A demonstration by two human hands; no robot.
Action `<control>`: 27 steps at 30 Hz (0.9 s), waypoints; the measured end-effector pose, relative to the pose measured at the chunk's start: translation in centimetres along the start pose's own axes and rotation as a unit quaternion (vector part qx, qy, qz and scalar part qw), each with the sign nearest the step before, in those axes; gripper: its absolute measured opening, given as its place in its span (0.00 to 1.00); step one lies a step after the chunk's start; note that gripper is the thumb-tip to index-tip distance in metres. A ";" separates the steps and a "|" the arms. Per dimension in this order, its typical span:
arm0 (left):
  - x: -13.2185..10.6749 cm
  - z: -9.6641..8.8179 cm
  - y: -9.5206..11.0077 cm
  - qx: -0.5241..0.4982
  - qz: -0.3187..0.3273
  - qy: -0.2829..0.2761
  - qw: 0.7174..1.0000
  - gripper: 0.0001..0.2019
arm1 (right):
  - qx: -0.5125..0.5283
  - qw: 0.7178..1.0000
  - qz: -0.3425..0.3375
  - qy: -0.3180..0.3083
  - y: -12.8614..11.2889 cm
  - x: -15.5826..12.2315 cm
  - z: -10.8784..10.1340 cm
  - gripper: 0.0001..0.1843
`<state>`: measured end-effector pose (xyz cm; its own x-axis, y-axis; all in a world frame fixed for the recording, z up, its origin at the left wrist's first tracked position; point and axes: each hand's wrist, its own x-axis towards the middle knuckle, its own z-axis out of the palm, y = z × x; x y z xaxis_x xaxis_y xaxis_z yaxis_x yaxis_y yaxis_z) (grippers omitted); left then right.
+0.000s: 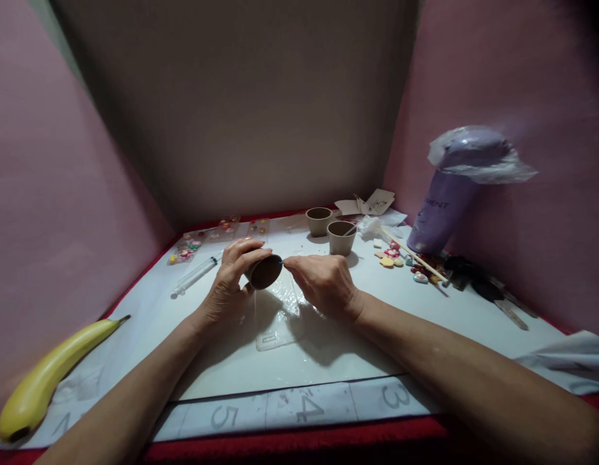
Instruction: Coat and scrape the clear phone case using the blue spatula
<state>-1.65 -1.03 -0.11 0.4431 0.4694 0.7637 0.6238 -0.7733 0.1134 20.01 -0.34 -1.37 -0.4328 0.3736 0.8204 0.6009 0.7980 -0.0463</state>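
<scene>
Two bare forearms (439, 342) reach in from the lower corners, over a white sheet (357, 358) spread beneath both hands. Well to the right of the right hand (328, 281) stands a purple tumbler (442, 206), its top wrapped in clear plastic. Left of the left forearm lies a yellow banana (57, 374). The left hand (231, 268) is curled round a brown cup (265, 272), tipped over with its mouth toward the viewer. The right hand is closed, its fingertips pinched together at that cup's rim. Below the hands lies a clear packet (278, 329). Beyond the right hand stand a rear cup (319, 223) and a front cup (342, 245). Left of the left hand lies a syringe (195, 278); small charms (388, 261) lie right of the right hand. Between pinching fingers and cup shows a blue tip (281, 263), the rest hidden.
</scene>
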 end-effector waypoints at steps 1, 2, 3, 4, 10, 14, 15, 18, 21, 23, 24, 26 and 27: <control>0.0 0.0 0.0 0.005 0.004 0.000 1.000 0.28 | -0.001 1.000 -0.010 -0.002 0.0 0.0 0.0 0.14; 0.0 0.1 0.0 0.009 0.006 0.001 1.000 0.27 | -0.001 1.000 -0.020 -0.002 0.0 0.0 0.0 0.13; 0.0 0.1 0.0 0.012 0.009 0.003 1.000 0.27 | -0.001 1.000 -0.030 0.001 0.0 0.0 0.0 0.13; 0.0 0.1 0.0 0.015 0.012 0.004 1.000 0.27 | -0.001 0.999 -0.037 0.005 0.0 0.0 0.0 0.13; 0.2 -0.1 -0.1 0.052 0.045 0.010 0.998 0.27 | -0.007 0.998 -0.035 0.052 -0.1 -0.1 0.1 0.11; 0.2 -0.2 0.0 0.071 0.064 0.003 0.995 0.27 | -0.010 0.998 -0.035 0.041 -0.1 0.0 0.2 0.11; 0.2 -0.2 0.0 0.076 0.066 0.002 0.995 0.27 | -0.005 0.999 -0.038 0.037 -0.1 0.0 0.2 0.11; 0.2 -0.4 0.0 0.090 0.072 0.004 0.993 0.26 | 0.010 0.998 -0.044 0.040 -0.1 -0.1 0.1 0.10; 0.2 -0.5 0.0 0.099 0.081 0.000 0.992 0.27 | 0.014 0.997 -0.038 0.061 -0.2 -0.1 0.0 0.11; 0.3 -0.6 0.0 0.105 0.086 -0.007 0.991 0.28 | 0.010 0.997 -0.033 0.070 -0.2 0.0 0.1 0.11; 0.3 -0.6 0.1 0.108 0.089 -0.008 0.990 0.28 | 0.009 0.997 -0.033 0.071 -0.2 0.0 0.1 0.11; 0.3 -0.7 0.1 0.112 0.097 -0.006 0.989 0.29 | 0.013 0.997 -0.040 0.066 -0.2 -0.1 0.2 0.10; 0.3 -0.7 0.0 0.114 0.099 -0.004 0.989 0.29 | 0.019 0.997 -0.045 0.061 -0.2 -0.1 0.1 0.10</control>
<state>-1.95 -1.22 0.55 0.5754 0.3226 0.7516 0.6532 -0.7342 -0.1850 19.84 -0.43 -1.50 -0.3971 0.2404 0.8857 0.5368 0.8436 0.0117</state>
